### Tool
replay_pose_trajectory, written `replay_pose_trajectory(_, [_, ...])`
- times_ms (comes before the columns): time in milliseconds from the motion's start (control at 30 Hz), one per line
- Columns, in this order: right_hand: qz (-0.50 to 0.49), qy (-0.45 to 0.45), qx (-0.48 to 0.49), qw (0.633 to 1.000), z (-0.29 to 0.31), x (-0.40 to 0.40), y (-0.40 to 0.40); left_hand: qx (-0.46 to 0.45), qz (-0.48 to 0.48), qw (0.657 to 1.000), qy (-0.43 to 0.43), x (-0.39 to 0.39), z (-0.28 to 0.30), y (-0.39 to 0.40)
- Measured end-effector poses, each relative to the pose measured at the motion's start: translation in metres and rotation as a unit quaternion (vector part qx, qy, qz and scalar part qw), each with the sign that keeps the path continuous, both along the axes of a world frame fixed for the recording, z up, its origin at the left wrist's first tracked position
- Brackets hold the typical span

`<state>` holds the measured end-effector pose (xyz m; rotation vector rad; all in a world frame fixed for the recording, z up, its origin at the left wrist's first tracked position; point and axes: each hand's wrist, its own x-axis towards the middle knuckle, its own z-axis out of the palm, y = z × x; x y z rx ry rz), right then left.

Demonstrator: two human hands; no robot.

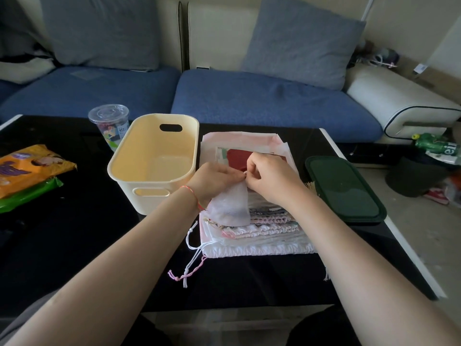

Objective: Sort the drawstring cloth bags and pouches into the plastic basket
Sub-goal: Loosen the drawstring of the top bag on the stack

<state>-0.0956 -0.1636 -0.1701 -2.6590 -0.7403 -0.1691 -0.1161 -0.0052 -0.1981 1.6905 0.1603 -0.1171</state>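
Observation:
A cream plastic basket (154,158) stands on the black table, and its inside holds nothing. Right of it lies a stack of cloth drawstring bags (259,236), with a red pouch (235,158) near the top. White and pink drawstrings (192,255) trail off the stack's near left corner. My left hand (212,181) and my right hand (269,176) meet above the stack. Both pinch the top edge of a small sheer white pouch (230,206), which hangs down from the fingers.
A dark green lidded container (346,188) sits right of the stack. At the left lie an orange snack packet (30,168) over a green packet (27,196), and a clear lidded cup (109,123) stands behind the basket. A blue sofa (249,101) runs behind the table.

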Motion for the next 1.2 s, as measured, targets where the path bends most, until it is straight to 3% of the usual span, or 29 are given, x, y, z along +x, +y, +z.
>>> replay_pose_trajectory(167, [-0.033, -0.071, -0.030, 0.996, -0.011, 0.006, 0.000, 0.107, 0.011, 0.994, -0.008, 0.002, -0.006, -0.004])
replay_pose_trajectory(233, [-0.048, -0.063, -0.014, 0.997, -0.014, 0.006, 0.001, 0.107, 0.016, 0.994, -0.010, 0.002, -0.007, -0.005])
replay_pose_trajectory(333, [-0.075, 0.100, 0.183, 0.975, -0.007, 0.006, -0.001, 0.101, 0.027, 0.994, -0.027, 0.000, -0.005, -0.003])
replay_pose_trajectory(400, [-0.065, 0.252, 0.332, 0.907, 0.000, 0.006, -0.005, 0.104, 0.030, 0.993, -0.048, -0.001, -0.004, -0.004])
replay_pose_trajectory(467, [-0.039, 0.312, 0.369, 0.874, 0.005, 0.006, -0.009, 0.114, 0.029, 0.990, -0.073, -0.003, -0.001, -0.005])
replay_pose_trajectory(567, [-0.027, 0.280, 0.347, 0.895, 0.009, 0.006, -0.010, 0.131, 0.025, 0.985, -0.110, -0.004, 0.008, -0.010])
replay_pose_trajectory(700, [-0.056, 0.177, 0.389, 0.902, 0.025, 0.006, -0.005, 0.132, 0.026, 0.979, -0.154, -0.006, 0.027, -0.014])
replay_pose_trajectory(800, [-0.037, 0.158, 0.473, 0.866, 0.049, 0.004, 0.012, 0.201, 0.076, 0.948, -0.234, -0.006, 0.048, -0.001])
replay_pose_trajectory(867, [-0.014, 0.149, 0.511, 0.846, 0.065, 0.002, 0.032, 0.250, 0.138, 0.906, -0.312, -0.007, 0.062, 0.017])
replay_pose_trajectory(967, [0.004, 0.123, 0.485, 0.866, 0.079, -0.001, 0.067, 0.322, 0.235, 0.832, -0.387, -0.008, 0.070, 0.054])
replay_pose_trajectory(1067, [0.011, 0.138, 0.416, 0.899, 0.064, 0.000, 0.103, 0.326, 0.250, 0.861, -0.300, -0.008, 0.056, 0.090])
replay_pose_trajectory(1200, [-0.009, 0.123, 0.273, 0.954, 0.030, 0.003, 0.136, 0.398, 0.186, 0.886, -0.147, -0.011, 0.034, 0.120])
